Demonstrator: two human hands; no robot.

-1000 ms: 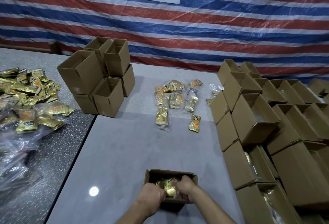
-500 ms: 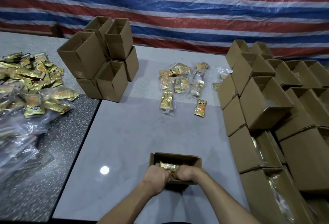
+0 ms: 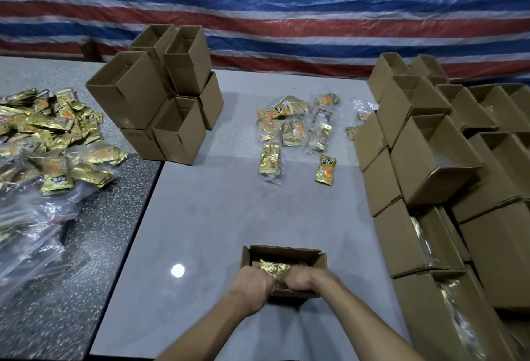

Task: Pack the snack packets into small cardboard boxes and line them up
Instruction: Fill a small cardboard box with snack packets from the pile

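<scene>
Both hands work the small box (image 3: 286, 251): left hand (image 3: 252, 281) and right hand (image 3: 305, 277) have fingers curled inside, hidden, so pinching or pressing can't be told. The snack packets (image 3: 274, 267) sit right under them; best flatten evenly, corners tucked.

One part-filled box (image 3: 284, 252); six stacked boxes (image 3: 129, 96) visible at left; roughly ten loose packets (image 3: 291, 132) centre; right-hand boxes (image 3: 430, 165) too many to count
</scene>
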